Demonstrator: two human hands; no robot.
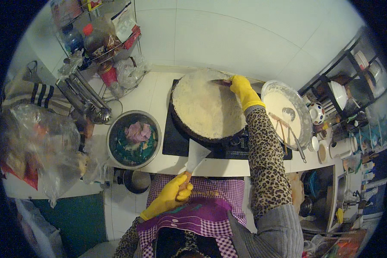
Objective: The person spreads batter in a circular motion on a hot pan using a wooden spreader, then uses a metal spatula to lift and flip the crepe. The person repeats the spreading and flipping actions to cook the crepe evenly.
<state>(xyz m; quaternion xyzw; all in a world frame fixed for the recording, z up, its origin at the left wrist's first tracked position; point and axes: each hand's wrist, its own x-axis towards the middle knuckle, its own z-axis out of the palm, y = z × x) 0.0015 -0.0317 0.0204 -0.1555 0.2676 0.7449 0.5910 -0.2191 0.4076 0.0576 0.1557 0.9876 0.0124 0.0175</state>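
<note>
Pale batter covers the round griddle pan (209,106), which rests on a black induction cooktop (219,152). My left hand (172,195), in a yellow rubber glove, grips the wooden handle of a metal scraper (196,155); its wide blade points towards the near rim of the pan. At the pan's far right edge my right hand (244,92), also gloved in yellow, holds a dark reddish-brown tool (221,82), partly hidden by the fingers. Right of the pan, a large bowl of batter (285,106) holds a wooden T-shaped spreader (278,120) and a metal-handled utensil (297,142).
A metal bowl (111,142) with a pink cloth in it stands left of the cooktop. Plastic bags (48,142) and a wire rack with bottles are farther left. Dish shelves (357,75), a dotted cup (317,113) and jars stand at right.
</note>
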